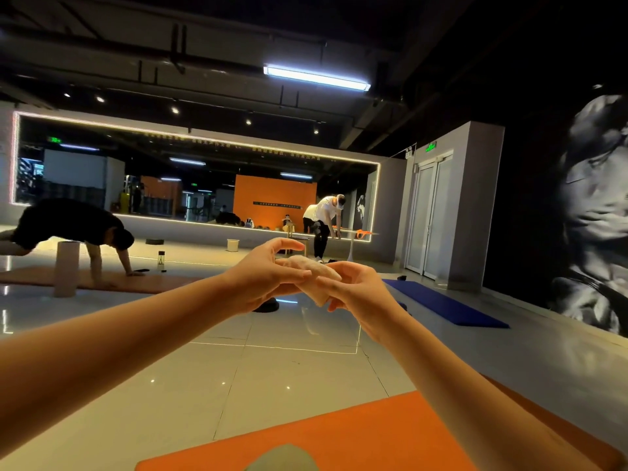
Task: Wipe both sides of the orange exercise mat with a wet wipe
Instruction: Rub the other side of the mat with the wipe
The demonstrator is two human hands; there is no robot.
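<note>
A: How was the wet wipe (pixel 314 265) held?

B: It was kept folded in the air between both hands, well above the orange exercise mat (pixel 373 436), which lay flat on the tiled floor (pixel 238 368) at the bottom edge of the view. The right hand (pixel 356 287) was curled round one end of it. The left hand (pixel 268 277) was laid against the other end with fingers nearly straight and the thumb lifted clear, so little real hold was given from that side.

A: What could have gone wrong from there?

B: The wipe could have been dropped onto the floor if the right hand's grip had been eased while it was being unfolded, and grit would then have been carried onto the mat. It could also have been torn if it were pulled apart too sharply. With the wipe left bunched, only a narrow strip would likely have been cleaned at each pass.

A: Were any containers seen?

B: A white bucket (pixel 232 245) was seen far off by the mirror wall, and a small bottle (pixel 161 260) near another person's mat. What was inside either could not be told.
</note>
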